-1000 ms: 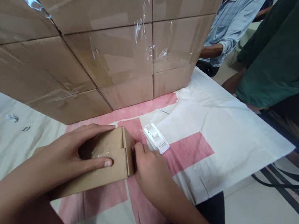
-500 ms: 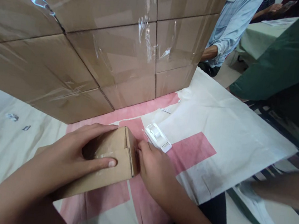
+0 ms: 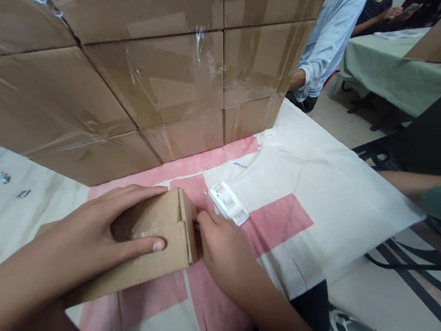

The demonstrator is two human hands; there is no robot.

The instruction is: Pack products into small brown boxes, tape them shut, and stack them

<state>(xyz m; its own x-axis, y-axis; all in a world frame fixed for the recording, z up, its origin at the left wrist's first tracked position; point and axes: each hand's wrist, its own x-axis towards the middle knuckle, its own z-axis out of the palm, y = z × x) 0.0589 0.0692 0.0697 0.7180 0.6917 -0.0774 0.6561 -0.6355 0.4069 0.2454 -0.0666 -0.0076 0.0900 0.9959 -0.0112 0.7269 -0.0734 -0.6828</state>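
Note:
A small brown cardboard box [image 3: 145, 263] lies on the pink and white cloth, low in the view. My left hand [image 3: 105, 227] grips it across its top, thumb on the near side and fingers over the far edge. At the box's right end is my right hand [image 3: 222, 240], its fingers closed against that end face; whatever they pinch there is hidden. A white tape dispenser [image 3: 229, 203] rests on the cloth just beyond my right hand.
Large taped cartons [image 3: 142, 82] form a wall behind the box. Bits of crumpled tape [image 3: 0, 177] lie on the cloth at left. A person in a light blue sleeve [image 3: 333, 35] stands behind the cartons; another person's arm is at right.
The view has shifted slightly to the right. The person in green has moved away at the right, uncovering a table there. Both my hands stay at the box, almost unchanged.

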